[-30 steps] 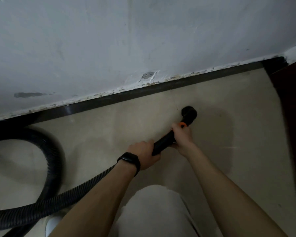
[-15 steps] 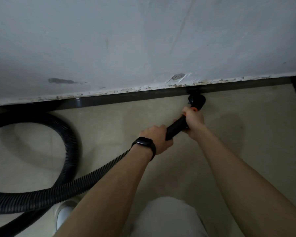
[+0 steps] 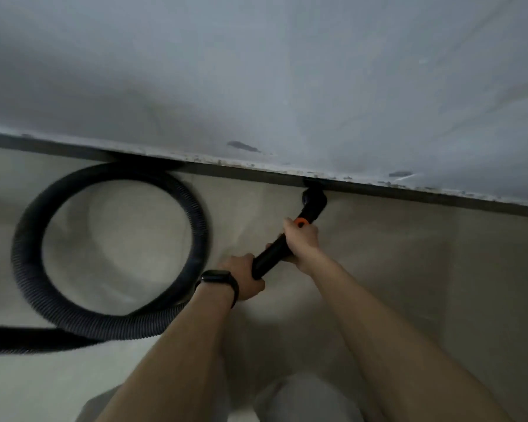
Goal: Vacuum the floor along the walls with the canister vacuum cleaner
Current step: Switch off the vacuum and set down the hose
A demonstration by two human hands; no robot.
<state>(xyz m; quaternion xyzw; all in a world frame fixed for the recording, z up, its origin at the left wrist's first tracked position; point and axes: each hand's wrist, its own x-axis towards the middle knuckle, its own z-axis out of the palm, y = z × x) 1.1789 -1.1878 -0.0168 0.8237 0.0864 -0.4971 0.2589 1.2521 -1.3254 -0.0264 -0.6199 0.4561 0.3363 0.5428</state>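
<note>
Both hands are curled tight round the black wand (image 3: 269, 260): the left hand (image 3: 241, 278) at its rear end, where the hose (image 3: 110, 324) joins, and the right hand (image 3: 302, 242) further forward, just behind the orange ring (image 3: 300, 222). The nozzle (image 3: 314, 199) sits on the floor (image 3: 409, 269), up against the skirting (image 3: 439, 196). The canister is out of view. The hose lies in a full loop on the left, so a pull along the wall (image 3: 287, 86) could kink it or drag it underfoot. Pushing hard may scuff the skirting, or knock flakes off the wall's rough edge.
</note>
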